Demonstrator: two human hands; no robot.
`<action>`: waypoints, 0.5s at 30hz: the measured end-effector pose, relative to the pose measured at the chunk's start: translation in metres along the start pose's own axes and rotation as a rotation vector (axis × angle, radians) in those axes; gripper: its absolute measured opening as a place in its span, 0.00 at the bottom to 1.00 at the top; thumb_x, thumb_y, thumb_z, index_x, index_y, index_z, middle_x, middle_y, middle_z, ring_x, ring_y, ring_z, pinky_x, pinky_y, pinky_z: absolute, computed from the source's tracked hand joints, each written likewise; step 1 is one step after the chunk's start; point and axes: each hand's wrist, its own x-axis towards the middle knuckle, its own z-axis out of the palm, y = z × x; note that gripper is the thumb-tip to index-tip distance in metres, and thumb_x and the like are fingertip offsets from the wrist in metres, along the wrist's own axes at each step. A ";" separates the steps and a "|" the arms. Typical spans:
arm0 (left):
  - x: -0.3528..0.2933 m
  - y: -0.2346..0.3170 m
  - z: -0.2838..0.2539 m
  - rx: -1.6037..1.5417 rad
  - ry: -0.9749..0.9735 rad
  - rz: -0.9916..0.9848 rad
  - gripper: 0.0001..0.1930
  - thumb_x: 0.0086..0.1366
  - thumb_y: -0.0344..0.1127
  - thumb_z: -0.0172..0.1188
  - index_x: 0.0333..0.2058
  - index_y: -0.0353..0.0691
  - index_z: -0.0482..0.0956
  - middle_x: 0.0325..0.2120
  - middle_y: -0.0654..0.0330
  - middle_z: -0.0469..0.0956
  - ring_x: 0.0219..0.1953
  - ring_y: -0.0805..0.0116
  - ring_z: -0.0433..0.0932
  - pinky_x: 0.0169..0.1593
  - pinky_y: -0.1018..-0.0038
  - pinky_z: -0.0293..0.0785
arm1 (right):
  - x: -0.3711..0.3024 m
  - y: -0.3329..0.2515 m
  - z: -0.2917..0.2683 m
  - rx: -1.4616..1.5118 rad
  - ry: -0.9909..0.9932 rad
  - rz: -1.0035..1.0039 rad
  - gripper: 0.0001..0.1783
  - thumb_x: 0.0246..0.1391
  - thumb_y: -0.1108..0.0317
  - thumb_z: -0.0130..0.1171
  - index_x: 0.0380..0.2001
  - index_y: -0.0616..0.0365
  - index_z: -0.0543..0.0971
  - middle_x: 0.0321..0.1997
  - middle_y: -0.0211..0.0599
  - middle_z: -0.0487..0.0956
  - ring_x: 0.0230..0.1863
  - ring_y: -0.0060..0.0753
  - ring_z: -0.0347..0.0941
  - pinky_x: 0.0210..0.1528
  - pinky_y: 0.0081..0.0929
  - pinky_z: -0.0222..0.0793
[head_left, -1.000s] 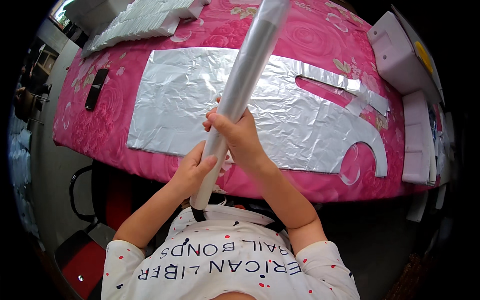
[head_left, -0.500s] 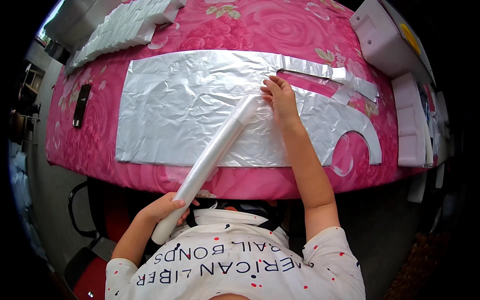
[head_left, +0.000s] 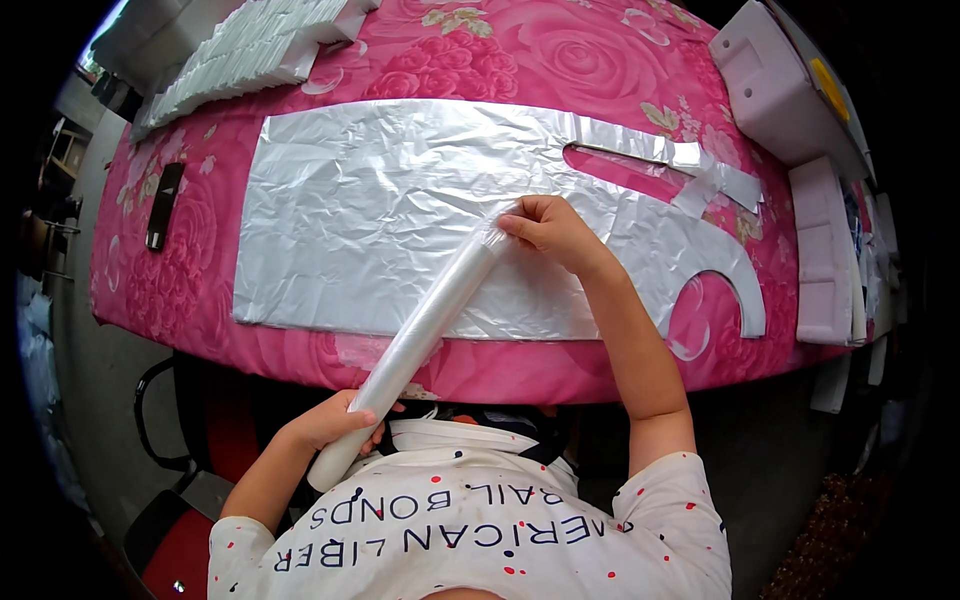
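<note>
A long roll of translucent white plastic film (head_left: pixel 425 325) slants from my body up over the table. My left hand (head_left: pixel 335 422) is closed around its lower end, near the table's front edge. At the upper end, my right hand (head_left: pixel 555 235) pinches the film between thumb and fingers. Beneath the roll, shiny silvery-white plastic sheeting (head_left: pixel 340 200) lies flat and wrinkled, shaped like an apron. A curved cutout and narrow strap-like strips show at its right end. Whether it is one sheet or several layers, I cannot tell.
A pink rose-patterned cloth (head_left: pixel 580 50) covers the table. Rows of folded white packets (head_left: pixel 240 60) lie at the far left, and a dark flat object (head_left: pixel 163 208) below them. White foam boxes (head_left: pixel 775 95) line the right side. A red chair (head_left: pixel 185 550) stands lower left.
My right hand has come down slightly and closed on the film at the roll's upper end; its fingers were raised beside it before. My left hand keeps its hold.
</note>
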 end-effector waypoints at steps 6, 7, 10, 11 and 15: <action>-0.021 -0.005 -0.024 0.095 -0.043 -0.109 0.35 0.45 0.50 0.69 0.47 0.33 0.69 0.27 0.56 0.75 0.24 0.70 0.75 0.31 0.75 0.72 | 0.009 0.033 -0.093 -0.217 0.513 -0.161 0.13 0.51 0.64 0.58 0.22 0.64 0.75 0.18 0.28 0.73 0.19 0.17 0.66 0.23 0.19 0.63; -0.027 -0.006 -0.025 0.135 -0.020 -0.126 0.34 0.45 0.48 0.69 0.46 0.33 0.69 0.28 0.56 0.75 0.26 0.70 0.75 0.32 0.75 0.72 | 0.009 0.036 -0.115 -0.241 0.605 -0.159 0.13 0.51 0.64 0.58 0.22 0.64 0.74 0.17 0.28 0.73 0.18 0.18 0.66 0.22 0.19 0.63; -0.033 0.001 -0.038 0.419 -0.002 -0.143 0.30 0.47 0.43 0.69 0.46 0.33 0.70 0.35 0.58 0.76 0.34 0.68 0.75 0.42 0.74 0.71 | -0.002 0.040 -0.174 -0.314 0.782 -0.125 0.14 0.52 0.63 0.57 0.22 0.63 0.74 0.16 0.28 0.72 0.17 0.18 0.65 0.20 0.20 0.63; -0.035 0.012 -0.035 0.551 0.008 -0.106 0.29 0.48 0.43 0.68 0.46 0.33 0.71 0.36 0.58 0.76 0.36 0.68 0.75 0.44 0.74 0.70 | -0.005 0.040 -0.183 -0.333 0.802 -0.107 0.14 0.52 0.63 0.57 0.22 0.63 0.75 0.16 0.27 0.72 0.17 0.17 0.64 0.20 0.20 0.63; -0.022 0.076 -0.008 1.070 0.015 0.041 0.28 0.48 0.43 0.68 0.46 0.38 0.73 0.35 0.53 0.78 0.38 0.61 0.77 0.44 0.72 0.69 | 0.001 0.031 -0.174 -0.299 0.753 -0.175 0.13 0.53 0.63 0.56 0.22 0.63 0.75 0.16 0.26 0.71 0.17 0.15 0.63 0.20 0.18 0.61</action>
